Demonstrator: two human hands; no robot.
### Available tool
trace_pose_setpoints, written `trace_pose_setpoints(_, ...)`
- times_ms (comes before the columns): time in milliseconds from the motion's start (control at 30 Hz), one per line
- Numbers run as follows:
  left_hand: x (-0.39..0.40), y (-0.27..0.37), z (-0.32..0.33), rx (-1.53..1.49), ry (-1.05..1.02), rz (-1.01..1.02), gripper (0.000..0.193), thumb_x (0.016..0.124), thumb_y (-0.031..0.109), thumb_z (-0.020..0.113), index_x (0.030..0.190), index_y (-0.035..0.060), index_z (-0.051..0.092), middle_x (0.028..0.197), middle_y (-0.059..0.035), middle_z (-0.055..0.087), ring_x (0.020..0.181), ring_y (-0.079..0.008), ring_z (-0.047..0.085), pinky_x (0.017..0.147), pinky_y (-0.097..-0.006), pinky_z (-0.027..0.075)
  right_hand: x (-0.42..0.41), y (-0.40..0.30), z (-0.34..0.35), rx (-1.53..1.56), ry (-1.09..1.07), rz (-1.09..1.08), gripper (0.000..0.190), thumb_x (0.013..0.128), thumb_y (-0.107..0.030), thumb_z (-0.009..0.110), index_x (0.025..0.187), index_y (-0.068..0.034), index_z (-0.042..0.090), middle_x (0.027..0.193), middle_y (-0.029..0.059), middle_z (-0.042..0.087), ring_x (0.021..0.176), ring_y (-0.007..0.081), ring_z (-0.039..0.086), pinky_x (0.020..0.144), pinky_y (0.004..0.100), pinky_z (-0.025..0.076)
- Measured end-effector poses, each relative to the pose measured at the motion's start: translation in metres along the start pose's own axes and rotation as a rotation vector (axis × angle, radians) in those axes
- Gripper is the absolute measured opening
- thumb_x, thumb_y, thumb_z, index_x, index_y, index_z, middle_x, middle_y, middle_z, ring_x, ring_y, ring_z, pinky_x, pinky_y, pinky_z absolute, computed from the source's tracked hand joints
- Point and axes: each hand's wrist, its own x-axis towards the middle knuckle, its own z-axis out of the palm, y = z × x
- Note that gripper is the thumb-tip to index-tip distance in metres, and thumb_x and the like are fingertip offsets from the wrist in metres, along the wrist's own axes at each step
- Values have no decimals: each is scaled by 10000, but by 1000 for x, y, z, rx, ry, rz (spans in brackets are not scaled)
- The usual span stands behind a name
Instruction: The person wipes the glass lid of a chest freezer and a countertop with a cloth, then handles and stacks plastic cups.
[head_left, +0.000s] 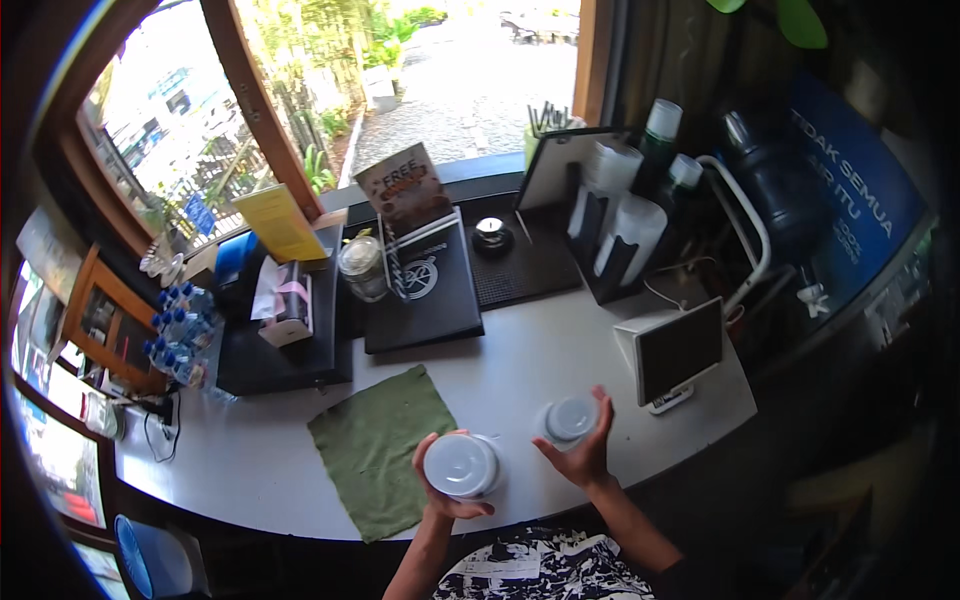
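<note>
My left hand (442, 487) is wrapped around a white-lidded round container (460, 466), held above the right edge of a green cloth (386, 450). The cloth lies spread on the grey counter. To the right, my right hand (589, 450) curves around a smaller round container (571, 418) with a pale lid, its thumb and fingers on either side. Whether that smaller container rests on the counter is hard to tell. Behind it to the right stands a small dark-screened display (679, 352) on a white base.
A black folder (427, 300) and a glass jar (363, 262) stand behind the cloth. At left are a black box (277, 367) with a tissue box and several water bottles (180, 330). A black holder (600, 255) with plastic cups stands at back right. The counter's curved edge runs before me.
</note>
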Motion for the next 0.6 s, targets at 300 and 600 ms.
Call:
trace_pose_setpoints(300,-37,-2,-5,-559,136,-557,768,882,477,643,1430,49,318,1358,-111,458,1252,-242,476,1081,-414,382,56,-144,-9,491,-396,-370,1146,693,-424,863,1497,-49,138,1374,286,412,1212,442,512,965,543,468)
trace_pose_setpoints(600,6,-1,-12,-110,-61,72,1268,513,426,957,1425,-36,208,1299,-271,489,1200,-353,528,1015,-466,438,94,-134,-36,611,63,-296,1263,720,-279,874,1489,-327,-127,1359,265,367,1195,363,502,983,507,471)
